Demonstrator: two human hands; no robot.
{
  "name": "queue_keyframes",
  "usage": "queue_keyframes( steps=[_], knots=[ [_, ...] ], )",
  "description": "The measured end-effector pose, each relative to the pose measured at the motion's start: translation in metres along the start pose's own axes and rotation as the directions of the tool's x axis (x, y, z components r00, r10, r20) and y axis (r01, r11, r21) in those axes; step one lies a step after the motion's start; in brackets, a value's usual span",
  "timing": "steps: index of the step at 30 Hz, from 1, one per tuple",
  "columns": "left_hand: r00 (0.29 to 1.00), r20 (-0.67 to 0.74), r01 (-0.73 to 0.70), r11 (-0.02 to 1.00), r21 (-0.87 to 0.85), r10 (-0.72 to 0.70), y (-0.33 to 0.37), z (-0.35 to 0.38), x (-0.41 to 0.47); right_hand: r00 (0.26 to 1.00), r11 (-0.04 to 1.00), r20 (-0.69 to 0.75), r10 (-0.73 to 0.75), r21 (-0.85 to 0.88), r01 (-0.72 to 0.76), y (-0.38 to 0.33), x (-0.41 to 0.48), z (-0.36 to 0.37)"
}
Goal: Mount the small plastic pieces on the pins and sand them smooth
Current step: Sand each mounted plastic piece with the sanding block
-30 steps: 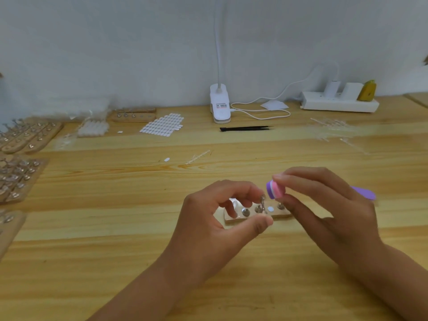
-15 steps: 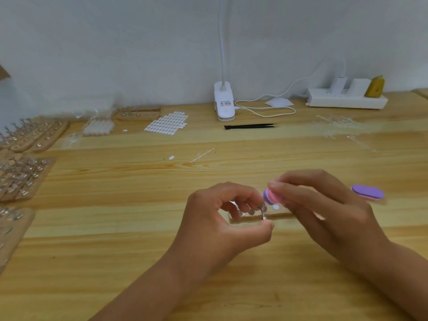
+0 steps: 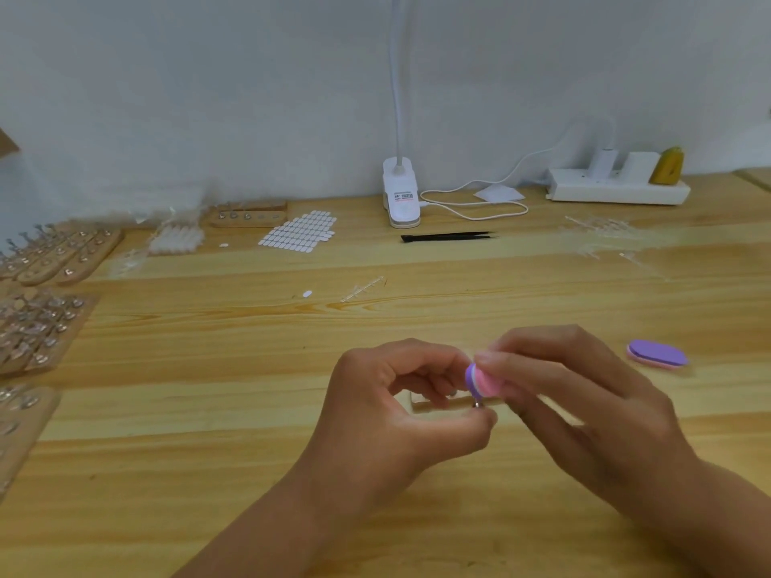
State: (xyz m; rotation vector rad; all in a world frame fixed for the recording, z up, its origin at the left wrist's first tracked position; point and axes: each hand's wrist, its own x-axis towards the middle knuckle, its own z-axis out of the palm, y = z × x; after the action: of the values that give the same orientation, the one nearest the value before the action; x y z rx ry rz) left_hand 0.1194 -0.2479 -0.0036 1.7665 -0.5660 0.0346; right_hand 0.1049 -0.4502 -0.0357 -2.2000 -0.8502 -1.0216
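Your table (image 3: 208, 431) is pale wood, grain plain, with a soft sheen. The sanding pad (image 3: 480, 381) you grip looks like matt foam, like the spare pad (image 3: 657, 355) at 3 o'clock. The pin (image 3: 478, 405) glints metallic. At 12 o'clock, the lamp clamp (image 3: 401, 196) is glossy white plastic.

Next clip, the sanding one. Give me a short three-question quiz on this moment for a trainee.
1. True or false: the right hand holds a pink and purple sanding block.
2. Where is the spare sanding block? A: on the table, right of both hands. B: on the power strip. C: beside the tweezers.
3. Fill in: the left hand pinches a metal ___.
Key: 1 true; 2 A; 3 pin.
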Motion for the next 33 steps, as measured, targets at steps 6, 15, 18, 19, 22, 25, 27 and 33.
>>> queue_keyframes(
  steps=[6, 15, 18, 19, 22, 25, 27, 33],
  knots=[
    [0.997, 0.08, -0.002, 0.99, -0.142, 0.014, -0.004, -0.003, 0.003, 0.992, 0.996, -0.09, 0.092, 0.015, -0.091, 0.0, 0.006, -0.006],
    [0.991, 0.134, 0.051, 0.937, -0.347, -0.005, -0.007, -0.003, 0.006, 0.982, 0.994, -0.151, 0.109, 0.009, -0.109, -0.007, 0.007, -0.005],
    [0.983, 0.182, 0.092, 0.927, -0.364, -0.026, -0.008, -0.001, 0.007, 0.991, 0.998, -0.126, 0.041, -0.044, -0.047, -0.013, 0.005, 0.0],
    [0.98, 0.199, 0.106, 0.91, -0.402, -0.026, -0.007, -0.002, 0.007, 0.992, 0.997, -0.108, 0.07, -0.034, -0.074, -0.011, 0.005, 0.0],
    [0.972, 0.231, 0.15, 0.851, -0.504, -0.035, -0.005, -0.003, 0.007, 0.977, 0.984, -0.121, 0.176, -0.003, -0.177, -0.006, 0.007, -0.002],
    [0.967, 0.247, 0.194, 0.82, -0.538, -0.066, -0.008, -0.002, 0.007, 0.981, 0.995, -0.17, 0.092, -0.018, -0.097, -0.015, 0.007, -0.001],
    [0.962, 0.263, 0.207, 0.823, -0.529, -0.072, -0.009, 0.0, 0.006, 0.99, 0.998, -0.137, 0.032, -0.047, -0.039, -0.016, 0.005, 0.002],
    [0.975, 0.186, 0.198, 0.84, -0.505, -0.118, -0.01, -0.003, 0.007, 0.968, 0.977, -0.156, 0.195, -0.053, -0.205, 0.002, 0.008, -0.005]
  ],
)
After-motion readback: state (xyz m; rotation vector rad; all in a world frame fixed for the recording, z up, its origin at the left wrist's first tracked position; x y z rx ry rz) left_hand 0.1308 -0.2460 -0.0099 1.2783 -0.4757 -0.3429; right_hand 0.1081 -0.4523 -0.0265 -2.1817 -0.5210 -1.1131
